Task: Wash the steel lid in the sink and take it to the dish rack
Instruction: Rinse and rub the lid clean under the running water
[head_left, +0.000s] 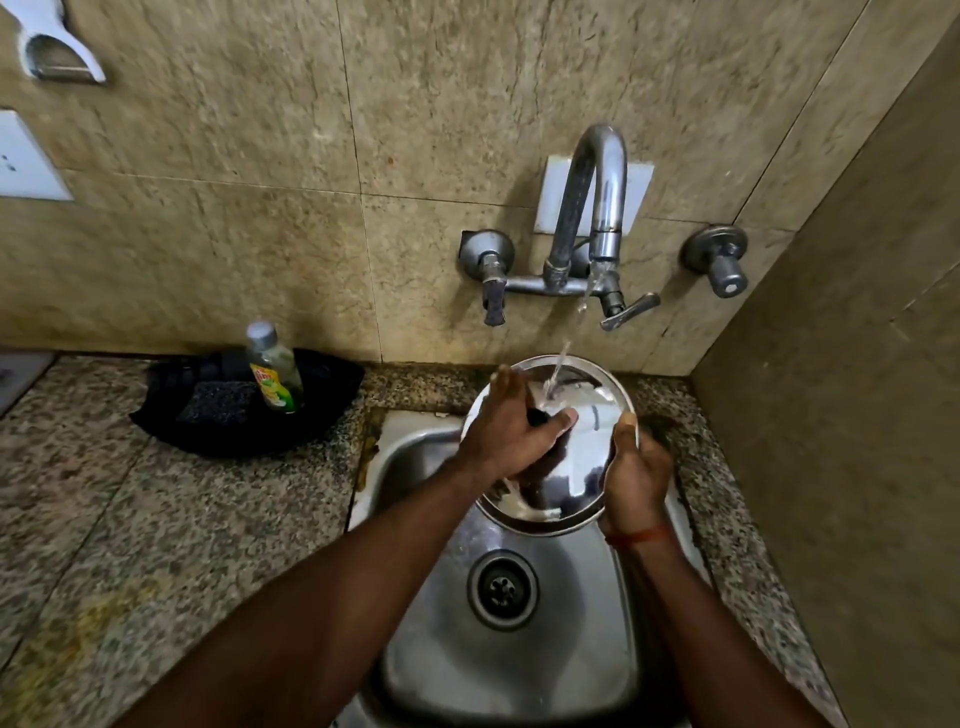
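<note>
The round steel lid is held tilted above the steel sink, under the running tap. Water falls from the spout onto the lid's upper part. My right hand grips the lid's right rim, thumb on the face. My left hand lies across the lid's left half, fingers curled around something dark at its centre, probably the knob. The lid's lower left edge is hidden behind my left hand.
A black tray on the granite counter holds a dish soap bottle and a dark scrubber. The drain sits mid-sink. Tiled walls close off the back and the right side. No dish rack is in view.
</note>
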